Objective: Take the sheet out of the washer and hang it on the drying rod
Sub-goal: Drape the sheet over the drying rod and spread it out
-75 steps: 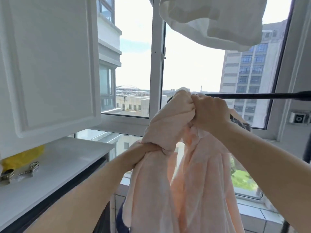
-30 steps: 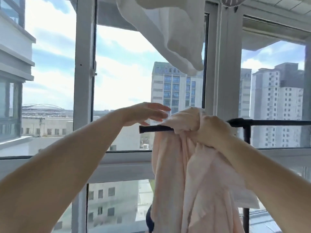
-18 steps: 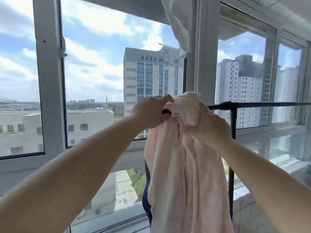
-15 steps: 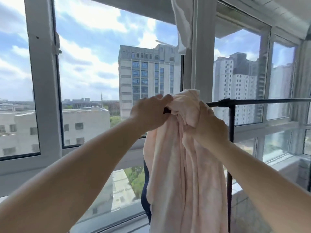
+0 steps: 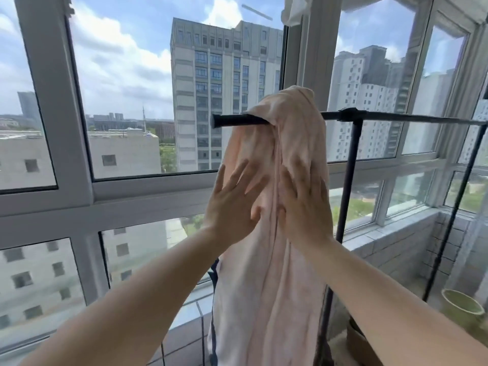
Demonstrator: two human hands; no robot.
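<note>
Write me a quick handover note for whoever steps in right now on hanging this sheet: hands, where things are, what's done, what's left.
Left hand: open, fingers spread flat on the hanging sheet.
Right hand: open, flat on the sheet beside the left.
Sheet: pink, draped over the black drying rod near its free left end, bunched into a narrow hump on top, both sides hanging down.
Done: sheet is out of the washer and over the rod.
Left: probably spread the bunched fabric along the rod toward the upright post so it hangs flat.
</note>
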